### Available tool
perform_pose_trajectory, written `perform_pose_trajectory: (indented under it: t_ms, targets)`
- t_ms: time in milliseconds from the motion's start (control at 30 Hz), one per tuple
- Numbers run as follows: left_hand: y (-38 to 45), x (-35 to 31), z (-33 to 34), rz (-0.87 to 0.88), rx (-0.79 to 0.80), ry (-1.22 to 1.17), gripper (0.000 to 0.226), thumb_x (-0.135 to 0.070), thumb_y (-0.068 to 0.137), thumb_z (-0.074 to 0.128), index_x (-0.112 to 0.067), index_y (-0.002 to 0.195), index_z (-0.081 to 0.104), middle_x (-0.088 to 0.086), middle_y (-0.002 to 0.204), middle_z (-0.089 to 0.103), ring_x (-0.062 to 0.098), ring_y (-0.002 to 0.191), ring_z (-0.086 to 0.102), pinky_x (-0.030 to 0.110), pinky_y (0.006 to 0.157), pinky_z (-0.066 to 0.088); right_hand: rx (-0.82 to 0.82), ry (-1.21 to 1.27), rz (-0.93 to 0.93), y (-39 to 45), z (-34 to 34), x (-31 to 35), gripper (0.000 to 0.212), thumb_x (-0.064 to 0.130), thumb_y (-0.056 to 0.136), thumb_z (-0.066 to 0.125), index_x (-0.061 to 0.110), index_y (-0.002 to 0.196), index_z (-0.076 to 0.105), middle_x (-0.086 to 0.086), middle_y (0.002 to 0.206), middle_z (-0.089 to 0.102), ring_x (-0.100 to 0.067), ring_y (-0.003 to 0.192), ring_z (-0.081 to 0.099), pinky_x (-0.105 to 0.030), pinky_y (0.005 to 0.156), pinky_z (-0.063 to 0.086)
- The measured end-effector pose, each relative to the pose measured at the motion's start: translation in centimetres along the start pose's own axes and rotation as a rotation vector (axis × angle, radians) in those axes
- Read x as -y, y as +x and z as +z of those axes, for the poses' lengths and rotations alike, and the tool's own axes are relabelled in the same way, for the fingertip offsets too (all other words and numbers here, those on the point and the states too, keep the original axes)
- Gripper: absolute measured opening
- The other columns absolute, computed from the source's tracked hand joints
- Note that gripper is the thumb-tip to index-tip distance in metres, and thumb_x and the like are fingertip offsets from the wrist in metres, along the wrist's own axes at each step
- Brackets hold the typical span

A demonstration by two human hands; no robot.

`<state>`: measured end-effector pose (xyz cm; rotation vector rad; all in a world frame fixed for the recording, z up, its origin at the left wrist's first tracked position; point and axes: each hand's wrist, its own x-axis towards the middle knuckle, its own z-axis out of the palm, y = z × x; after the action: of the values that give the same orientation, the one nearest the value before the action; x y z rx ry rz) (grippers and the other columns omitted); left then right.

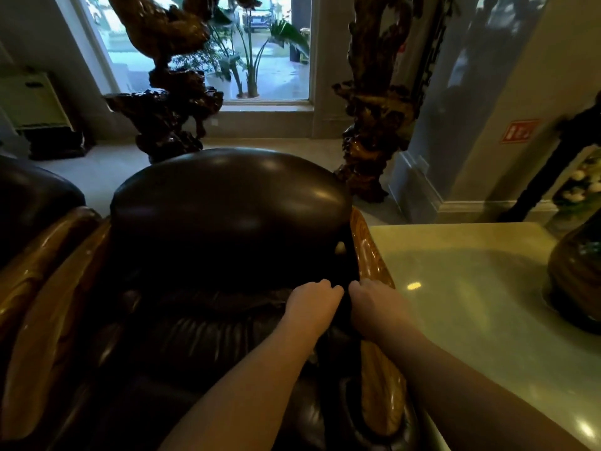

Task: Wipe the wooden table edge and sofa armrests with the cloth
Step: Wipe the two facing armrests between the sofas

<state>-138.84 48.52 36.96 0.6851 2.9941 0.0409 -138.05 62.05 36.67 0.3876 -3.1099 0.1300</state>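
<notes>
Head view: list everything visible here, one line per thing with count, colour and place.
Armchair: one, dark brown leather, centre.
Armrests: two seen on this chair, glossy carved wood, either side of the seat.
Second seat: one, dark leather, far left, partly cut off.
Table: one, pale green polished top, right.
Vase: one, dark brown, on the table at the right edge.
Carvings: two, dark root wood, on the floor behind the chair.
Window: one, plants and a car beyond it.
Wall sign: one, red, right wall.
Cloth: not clearly visible; something dark may sit between the hands.
Left hand: curled, over the seat.
Right hand: curled, beside the right armrest.
</notes>
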Motion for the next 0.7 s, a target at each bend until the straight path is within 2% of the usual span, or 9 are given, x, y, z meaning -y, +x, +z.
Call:
perform_pose_trajectory:
  t_ms: [67, 200, 267, 467, 600, 700]
  targets:
    - [-2.4, 1.4, 0.3, 0.003, 0.008, -0.009, 0.037, -0.01, 0.082, 0.063, -0.013, 0.117, 0.048, 0.009, 0.11, 0.053, 0.027, 0.095, 0.058, 0.035, 0.072, 0.047, -0.005, -0.006, 0.037, -1.1, 0.1, 2.8, 0.008, 0.022, 0.086, 0.056, 0.02, 0.087, 0.048, 0.001, 0.088, 0.055, -0.016, 0.074, 0.051, -0.026, 0.06, 0.042]
    - [-5.7, 3.6, 0.5, -0.042, -0.031, -0.033, 0.031, -0.01, 0.086, 0.058, -0.01, 0.116, 0.049, 0.01, 0.111, 0.053, 0.026, 0.095, 0.058, 0.034, 0.073, 0.047, -0.054, -0.037, 0.049, -2.8, 0.3, 7.5, 0.013, 0.024, 0.086, 0.056, 0.021, 0.099, 0.052, 0.003, 0.086, 0.054, -0.014, 0.073, 0.051, -0.025, 0.059, 0.045]
    - [-6.8, 4.6, 0.3, -0.075, -0.048, -0.058, 0.03, -0.01, 0.088, 0.056, -0.009, 0.116, 0.049, 0.011, 0.112, 0.053, 0.028, 0.098, 0.057, 0.035, 0.075, 0.048, -0.065, -0.045, 0.025, -2.9, 0.3, 9.1, 0.012, 0.025, 0.087, 0.056, 0.022, 0.098, 0.052, 0.003, 0.086, 0.053, -0.013, 0.073, 0.05, -0.025, 0.06, 0.044]
    - [-10.9, 8.9, 0.1, -0.209, -0.152, -0.09, 0.03, -0.013, 0.085, 0.06, -0.011, 0.112, 0.05, 0.008, 0.106, 0.055, 0.024, 0.091, 0.058, 0.033, 0.072, 0.048, -0.104, -0.023, -0.093, -1.2, 0.5, 13.6, 0.004, 0.026, 0.086, 0.057, 0.023, 0.085, 0.056, 0.006, 0.08, 0.045, -0.01, 0.07, 0.043, -0.024, 0.058, 0.038]
    - [-14.9, 12.3, 0.2, -0.32, -0.197, -0.071, 0.025, -0.01, 0.081, 0.062, -0.013, 0.103, 0.053, 0.006, 0.097, 0.056, 0.019, 0.079, 0.056, 0.028, 0.063, 0.045, -0.127, 0.028, -0.213, -0.1, 1.5, 17.6, 0.009, 0.029, 0.087, 0.055, 0.023, 0.081, 0.057, 0.008, 0.078, 0.042, -0.009, 0.07, 0.041, -0.023, 0.057, 0.036]
    - [-18.3, 14.3, 0.6, -0.447, -0.189, -0.061, 0.025, -0.01, 0.079, 0.065, -0.015, 0.1, 0.053, 0.004, 0.094, 0.055, 0.016, 0.075, 0.054, 0.025, 0.061, 0.044, -0.127, 0.071, -0.282, -0.3, 2.3, 21.4, 0.012, 0.033, 0.089, 0.053, 0.024, 0.082, 0.057, 0.008, 0.079, 0.045, -0.007, 0.069, 0.043, -0.021, 0.057, 0.037]
